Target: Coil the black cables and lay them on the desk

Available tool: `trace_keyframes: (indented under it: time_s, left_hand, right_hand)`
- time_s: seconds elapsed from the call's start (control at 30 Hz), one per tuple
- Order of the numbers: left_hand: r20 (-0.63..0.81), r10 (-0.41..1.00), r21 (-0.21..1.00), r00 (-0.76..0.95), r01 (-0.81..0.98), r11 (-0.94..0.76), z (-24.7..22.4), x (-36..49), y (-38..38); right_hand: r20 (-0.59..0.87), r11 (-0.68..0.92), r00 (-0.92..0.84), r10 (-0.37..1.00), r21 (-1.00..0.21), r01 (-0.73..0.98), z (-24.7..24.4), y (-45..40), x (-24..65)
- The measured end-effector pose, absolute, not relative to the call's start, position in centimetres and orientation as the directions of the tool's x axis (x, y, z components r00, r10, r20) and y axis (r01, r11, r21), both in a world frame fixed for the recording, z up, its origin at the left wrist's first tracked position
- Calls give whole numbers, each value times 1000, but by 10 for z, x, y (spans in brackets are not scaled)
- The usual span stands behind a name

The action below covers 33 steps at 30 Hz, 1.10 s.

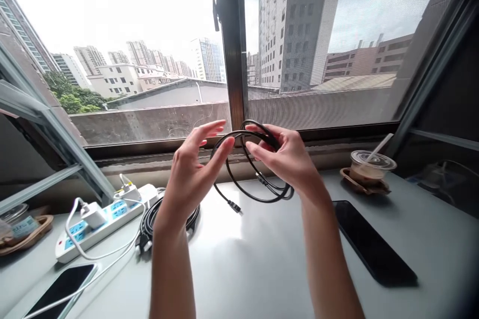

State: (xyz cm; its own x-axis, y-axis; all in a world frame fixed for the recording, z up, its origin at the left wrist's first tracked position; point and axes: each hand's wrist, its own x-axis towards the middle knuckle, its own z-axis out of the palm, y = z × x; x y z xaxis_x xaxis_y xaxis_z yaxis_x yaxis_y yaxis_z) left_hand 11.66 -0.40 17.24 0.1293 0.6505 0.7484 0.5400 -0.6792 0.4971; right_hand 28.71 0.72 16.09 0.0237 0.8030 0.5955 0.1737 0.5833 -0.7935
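Observation:
Above the white table, a black cable point(258, 200) hangs in loose loops from my right hand point(290, 157), whose fingers and thumb are wrapped round it. My left hand point(194, 167) is on the other side of the loops, fingers apart, with its thumb close to or against the cable; whether it touches is hard to tell. One plug end point(235, 206) dangles below between my hands, and another connector point(261, 178) shows inside the loops. Behind my left wrist lies a coiled bundle of black cable point(149, 222), partly hidden by the forearm.
A white power strip point(108, 222) with plugged chargers and white cords stands at the left, near a phone point(63, 291). Another phone point(374, 241) lies at the right, below a drink cup point(370, 165) in a cardboard holder. The window frame point(234, 60) rises behind the table.

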Motion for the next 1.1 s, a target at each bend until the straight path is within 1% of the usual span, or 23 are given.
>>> trace_keyframes:
  time_s: [0.07, 0.1, 0.17, 0.23, 0.3, 0.37, 0.47, 0.5, 0.53, 0.6, 0.67, 0.73, 0.77, 0.8, 0.87, 0.97, 1.03, 1.1]
  left_hand:
    - [798, 579, 370, 168, 622, -691, 172, 111, -2]
    - [797, 572, 333, 193, 649, -684, 171, 111, -1]
    - [774, 589, 324, 230, 656, -682, 167, 115, 4]
    - [772, 605, 381, 195, 620, -686, 163, 123, 11]
    - [788, 613, 472, 66, 575, -669, 160, 131, 16]
    - [780, 621, 560, -83, 534, -633, 158, 135, 20]
    - [748, 635, 641, -191, 452, -620, 157, 134, 24]
    - [741, 639, 659, -206, 402, -635, 157, 133, 25]
    - [726, 651, 684, -222, 337, -647, 156, 131, 25]
    - [658, 705, 752, -265, 183, -633, 156, 129, 26]
    - [565, 768, 818, -301, 76, -571, 155, 127, 26]
    - [546, 763, 831, -346, 103, -547, 155, 124, 25]
    - [569, 734, 817, -371, 148, -557, 156, 123, 24]
    - [591, 705, 801, -392, 187, -568, 156, 122, 23]
    - [601, 678, 792, -422, 201, -577, 158, 120, 21]
    - [529, 739, 837, -417, 109, -537, 158, 121, 24]
    - [464, 811, 882, -356, 105, -459, 156, 125, 29]
    - [377, 892, 923, -251, 181, -340, 151, 131, 37]
  right_hand:
    - [689, 633, 122, 714, -711, 306, 162, 6, 292]
    - [732, 660, 141, 667, -668, 343, 162, 5, 293]
    - [791, 725, 115, 601, -601, 338, 163, 1, 293]
    - [843, 804, 50, 536, -527, 275, 165, -7, 291]
    - [901, 876, 32, 433, -429, 222, 166, -17, 290]
    - [943, 921, 103, 316, -331, 204, 167, -27, 289]
    - [947, 946, 250, 203, -255, 198, 169, -31, 289]
    - [941, 945, 274, 199, -258, 200, 169, -28, 290]
    - [934, 936, 279, 226, -287, 204, 169, -24, 290]
    - [901, 877, 222, 374, -421, 232, 166, -11, 291]
    - [816, 747, 142, 560, -572, 339, 162, 3, 291]
    - [692, 588, 88, 716, -666, 459, 158, 12, 286]
    - [629, 527, 70, 774, -702, 479, 156, 14, 283]
    - [573, 490, 49, 818, -738, 464, 155, 15, 280]
    - [510, 484, -20, 860, -802, 350, 155, 12, 274]
    - [540, 560, -162, 826, -819, 124, 162, 1, 274]
    - [559, 573, -234, 795, -820, -14, 168, -7, 278]
    - [567, 557, -194, 800, -823, -110, 173, -16, 281]
